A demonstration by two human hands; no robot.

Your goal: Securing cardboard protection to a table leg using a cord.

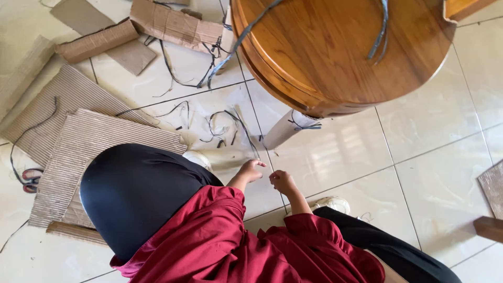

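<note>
Red sleeves (230,236), both hands' (252,170) (283,181) grip near black strap scraps (225,128).

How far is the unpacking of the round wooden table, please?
Done: cardboard sheets and cut black straps lie on the tiled floor. In hand: both hands, left and right, are near the wrapped table leg. Left: that wrapping, and straps over the tabletop.

Round wooden table top (340,47): cut off by the upper edge. Left hand (252,170) and right hand (283,182): curled, contents too small to tell.
</note>
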